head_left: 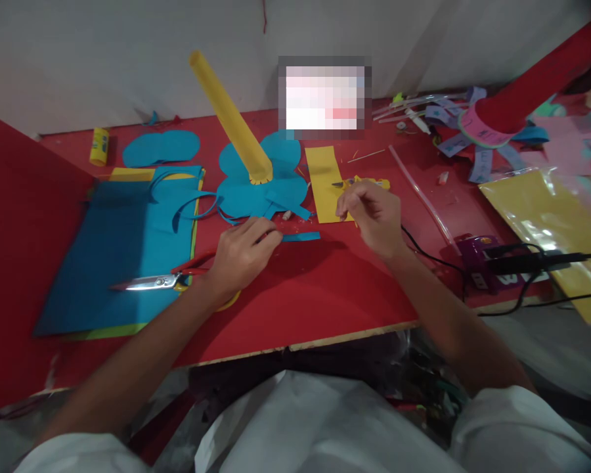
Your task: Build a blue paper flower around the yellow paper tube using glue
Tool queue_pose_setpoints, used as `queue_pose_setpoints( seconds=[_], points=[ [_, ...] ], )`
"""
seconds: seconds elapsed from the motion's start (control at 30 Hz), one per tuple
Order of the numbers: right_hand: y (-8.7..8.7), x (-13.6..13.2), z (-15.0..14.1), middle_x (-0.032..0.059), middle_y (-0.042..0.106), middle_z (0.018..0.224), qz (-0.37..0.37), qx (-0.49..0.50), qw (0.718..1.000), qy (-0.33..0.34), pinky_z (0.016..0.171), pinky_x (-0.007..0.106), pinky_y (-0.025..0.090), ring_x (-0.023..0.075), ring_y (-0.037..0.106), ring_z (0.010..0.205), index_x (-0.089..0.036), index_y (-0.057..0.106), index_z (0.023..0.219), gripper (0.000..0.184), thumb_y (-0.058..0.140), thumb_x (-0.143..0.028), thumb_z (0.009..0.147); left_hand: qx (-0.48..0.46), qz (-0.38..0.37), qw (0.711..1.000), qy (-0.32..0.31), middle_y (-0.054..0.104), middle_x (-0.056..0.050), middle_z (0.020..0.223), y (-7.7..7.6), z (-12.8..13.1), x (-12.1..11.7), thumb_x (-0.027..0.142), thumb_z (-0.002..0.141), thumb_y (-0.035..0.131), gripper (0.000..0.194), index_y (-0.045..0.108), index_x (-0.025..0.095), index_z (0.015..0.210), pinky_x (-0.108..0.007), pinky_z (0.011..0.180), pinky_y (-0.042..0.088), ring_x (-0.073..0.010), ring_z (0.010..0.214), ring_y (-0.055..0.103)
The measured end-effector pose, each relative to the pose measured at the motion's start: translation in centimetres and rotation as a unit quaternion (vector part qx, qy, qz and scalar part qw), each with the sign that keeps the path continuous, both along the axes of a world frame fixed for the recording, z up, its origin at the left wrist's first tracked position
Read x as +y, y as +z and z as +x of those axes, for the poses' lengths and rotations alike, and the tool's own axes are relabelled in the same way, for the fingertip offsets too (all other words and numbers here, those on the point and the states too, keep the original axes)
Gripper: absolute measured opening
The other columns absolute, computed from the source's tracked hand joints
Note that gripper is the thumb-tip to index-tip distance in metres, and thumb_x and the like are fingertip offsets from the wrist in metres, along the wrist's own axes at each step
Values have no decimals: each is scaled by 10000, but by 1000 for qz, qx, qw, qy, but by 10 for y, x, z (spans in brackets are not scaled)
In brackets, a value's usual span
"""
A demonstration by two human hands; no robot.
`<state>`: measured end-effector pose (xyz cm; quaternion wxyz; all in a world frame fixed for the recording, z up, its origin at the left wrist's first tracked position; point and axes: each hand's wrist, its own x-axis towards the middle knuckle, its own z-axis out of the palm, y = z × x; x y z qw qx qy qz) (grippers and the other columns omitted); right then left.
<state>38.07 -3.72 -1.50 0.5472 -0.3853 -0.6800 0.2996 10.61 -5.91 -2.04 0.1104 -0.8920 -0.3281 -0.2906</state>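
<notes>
My left hand (243, 253) rests on the red table (325, 295) with its fingers curled onto a thin blue paper strip (300, 236). Just beyond it lies a blue paper flower shape (263, 197) with a yellow paper tube (229, 118) standing tilted on its middle. My right hand (372, 213) hovers over the near edge of a yellow paper sheet (324, 180), its fingers bent in a loose pinch; what they hold is too small to make out. Scissors (162, 281) lie by my left wrist on a blue paper sheet (123, 249).
A glue stick (99, 146) stands at the back left near blue cut-outs (160, 148). A glue gun (502, 263) with black cable lies at the right beside a wrapped yellow sheet (551, 230). A red tube (532, 89) with paper petals is at the back right.
</notes>
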Motion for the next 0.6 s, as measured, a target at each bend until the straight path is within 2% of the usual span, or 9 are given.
queue_pose_setpoints(
  seconds=[0.1, 0.2, 0.27, 0.33, 0.4, 0.47, 0.53, 0.6],
  points=[
    [-1, -3, -2, 2, 567, 662, 6, -41, 999, 32, 644, 328, 466, 141, 559, 637, -228, 565, 692, 500, 523, -557, 1067, 1, 0, 1000, -2, 712, -58, 901, 0, 0, 0, 93, 1038, 493, 252, 651, 186, 865, -293, 663, 435, -165, 819, 632],
    [-1, -6, -5, 14, 589, 693, 37, -73, 995, 65, 659, 331, 468, 149, 581, 666, -223, 581, 687, 499, 530, -540, 1068, 4, 9, 1000, -3, 715, -58, 902, 0, 0, 0, 89, 1038, 495, 250, 649, 184, 866, -288, 661, 434, -163, 821, 637],
    [-1, -7, -6, 29, 653, 788, 49, -79, 992, 87, 703, 332, 500, 164, 628, 735, -229, 663, 799, 405, 567, -529, 1055, 6, 13, 1000, 2, 715, -58, 898, 1, 0, 0, 85, 1035, 496, 251, 646, 181, 859, -286, 658, 431, -162, 818, 639],
    [-1, -8, -7, 52, 719, 950, 56, -94, 988, 108, 774, 344, 537, 190, 669, 841, -245, 724, 1021, 309, 655, -546, 1004, 7, 10, 1000, 8, 715, -55, 894, 1, 0, 1, 86, 1036, 493, 259, 644, 182, 849, -285, 659, 430, -160, 810, 639],
    [-4, -8, -8, 75, 750, 1096, 79, -136, 980, 125, 854, 365, 553, 219, 692, 955, -256, 722, 1184, 374, 740, -542, 944, 8, 2, 1000, 7, 717, -55, 900, 1, 0, 1, 97, 1042, 493, 262, 646, 185, 848, -284, 667, 438, -161, 815, 641],
    [-8, -7, -9, 70, 775, 1094, 123, -185, 966, 133, 884, 369, 547, 225, 701, 984, -256, 745, 1146, 292, 745, -479, 958, 8, -7, 1000, 1, 720, -61, 913, 0, 1, 1, 107, 1043, 499, 249, 652, 183, 862, -285, 681, 453, -167, 828, 646],
    [-11, -7, -11, 50, 791, 994, 155, -217, 956, 125, 853, 360, 538, 208, 702, 918, -252, 767, 1017, 169, 677, -396, 1019, 5, -17, 1000, -4, 722, -68, 920, 0, 1, 0, 112, 1042, 506, 232, 657, 179, 879, -290, 691, 466, -172, 836, 652],
    [-12, -7, -12, 35, 787, 910, 157, -229, 955, 106, 810, 355, 527, 195, 691, 842, -249, 762, 927, 215, 623, -355, 1053, 2, -35, 999, -3, 725, -69, 923, 0, 1, -1, 115, 1043, 504, 231, 658, 179, 884, -292, 695, 472, -173, 835, 655]
  ],
)
